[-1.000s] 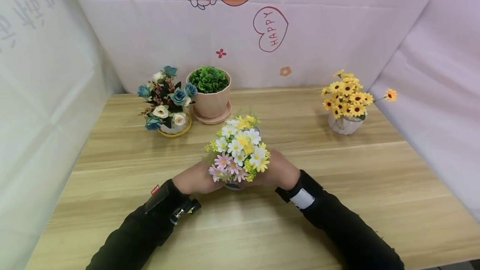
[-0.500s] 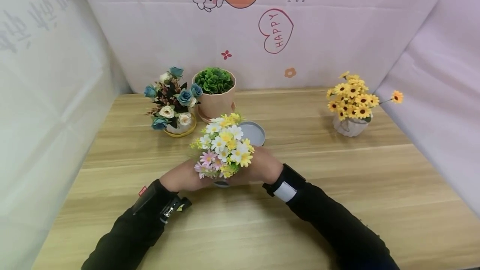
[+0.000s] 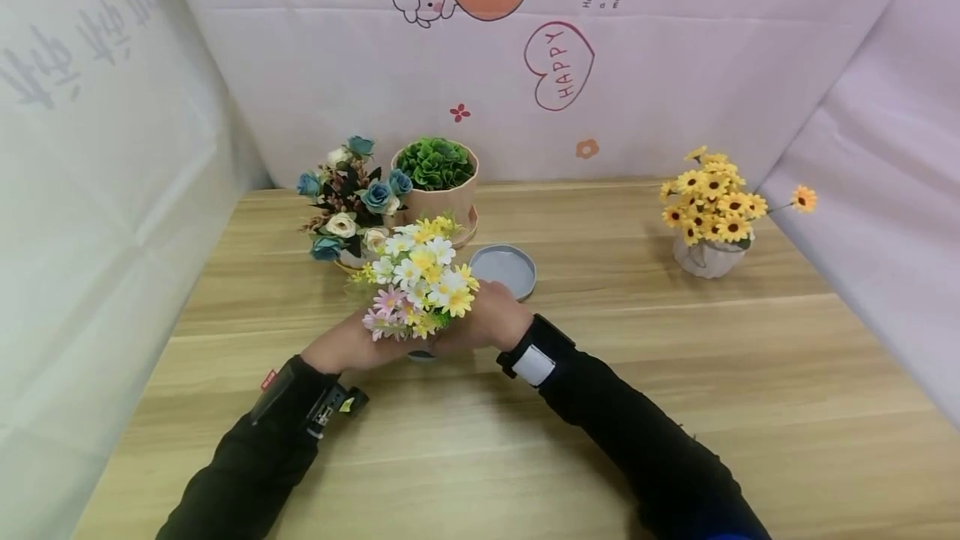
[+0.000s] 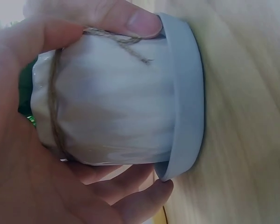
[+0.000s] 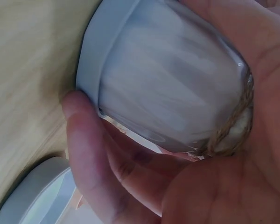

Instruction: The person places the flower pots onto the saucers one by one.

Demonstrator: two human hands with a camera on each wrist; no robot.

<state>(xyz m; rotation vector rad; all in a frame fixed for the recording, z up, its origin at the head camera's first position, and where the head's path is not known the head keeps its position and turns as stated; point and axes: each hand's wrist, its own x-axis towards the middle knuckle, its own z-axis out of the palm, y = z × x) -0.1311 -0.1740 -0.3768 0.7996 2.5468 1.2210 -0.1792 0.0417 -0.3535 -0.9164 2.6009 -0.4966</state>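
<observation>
Both hands hold a white ceramic flower pot (image 4: 116, 98) of artificial daisies (image 3: 420, 277) in white, yellow and pink. The pot stands upright in a grey-blue saucer (image 4: 189, 93), low over the wooden table, with twine (image 4: 56, 102) tied around its upper part. My left hand (image 3: 352, 342) wraps one side, a fingertip at the saucer's rim. On the other side my right hand (image 3: 487, 315) curls around the pot, one finger against the saucer. From the head view the blooms hide most fingers. A second grey saucer (image 3: 504, 269) lies just behind my right hand.
Close behind on the left stand a pot of blue and cream roses (image 3: 352, 207) and a pink pot (image 3: 442, 207) of green leaves. At the back right is a white pot (image 3: 708, 257) of yellow flowers. Printed cloth (image 3: 675, 90) walls the table.
Both hands have moved left together with the daisy pot and its saucer. The second saucer, mostly hidden before, now shows. The head view has shifted slightly.
</observation>
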